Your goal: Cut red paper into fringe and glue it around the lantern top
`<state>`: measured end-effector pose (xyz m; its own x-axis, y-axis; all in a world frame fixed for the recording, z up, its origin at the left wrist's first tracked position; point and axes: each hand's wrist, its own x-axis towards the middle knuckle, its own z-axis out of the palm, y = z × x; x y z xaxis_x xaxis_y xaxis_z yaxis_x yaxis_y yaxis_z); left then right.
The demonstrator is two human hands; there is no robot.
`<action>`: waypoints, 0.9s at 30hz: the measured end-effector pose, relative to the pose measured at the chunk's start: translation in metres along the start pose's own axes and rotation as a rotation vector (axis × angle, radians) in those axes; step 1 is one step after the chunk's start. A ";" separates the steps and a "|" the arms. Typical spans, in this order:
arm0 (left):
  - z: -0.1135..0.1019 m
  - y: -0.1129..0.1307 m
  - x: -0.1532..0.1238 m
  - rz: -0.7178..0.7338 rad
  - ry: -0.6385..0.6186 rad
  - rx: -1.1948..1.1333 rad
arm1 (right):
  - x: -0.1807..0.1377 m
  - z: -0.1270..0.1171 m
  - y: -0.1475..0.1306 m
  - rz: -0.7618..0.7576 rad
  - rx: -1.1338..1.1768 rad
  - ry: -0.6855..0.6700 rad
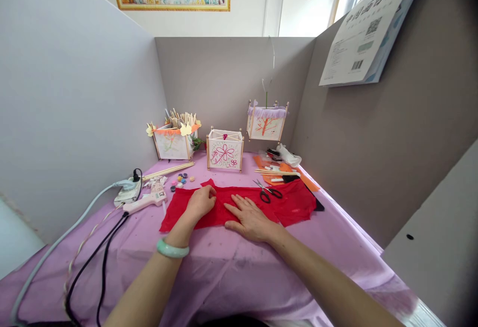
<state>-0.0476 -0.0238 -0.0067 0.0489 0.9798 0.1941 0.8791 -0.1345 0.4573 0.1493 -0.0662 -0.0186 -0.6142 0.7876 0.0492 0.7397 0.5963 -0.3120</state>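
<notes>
A sheet of red paper point(291, 206) lies spread across the purple cloth point(224, 272) in the middle of the desk. My left hand point(201, 201) rests on its left part with the fingers curled down onto the paper; a pale green bangle point(172, 250) is on that wrist. Just to the right, my right hand point(249, 219) lies flat on the red paper, fingers stretched out and pointing left. The two hands are a few centimetres apart. Black-handled scissors point(268, 191) lie on the paper just beyond my right hand.
A white glue gun point(145, 201) and a power strip point(127, 191) with cables sit at the left. Three paper lanterns point(224, 150) stand at the back, one holding wooden sticks point(182, 118). Small coloured buttons point(181, 180), loose sticks point(168, 170) and orange paper point(284, 168) lie nearby. Grey partitions enclose three sides.
</notes>
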 end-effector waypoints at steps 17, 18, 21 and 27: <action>-0.017 -0.011 -0.062 0.342 0.022 0.116 | -0.001 -0.004 0.001 -0.073 -0.023 0.071; -0.019 -0.010 -0.066 0.334 0.042 0.087 | 0.000 -0.003 0.001 -0.083 -0.022 0.014; -0.029 -0.003 -0.084 0.339 0.065 -0.067 | -0.001 -0.005 -0.001 -0.058 -0.013 0.000; -0.050 0.009 -0.126 0.370 -0.466 -0.371 | -0.049 -0.012 -0.033 -0.137 0.069 0.151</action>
<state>-0.0693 -0.1555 0.0163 0.5846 0.8104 0.0395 0.5500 -0.4315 0.7151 0.1583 -0.1225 0.0011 -0.6554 0.7175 0.2360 0.6286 0.6914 -0.3562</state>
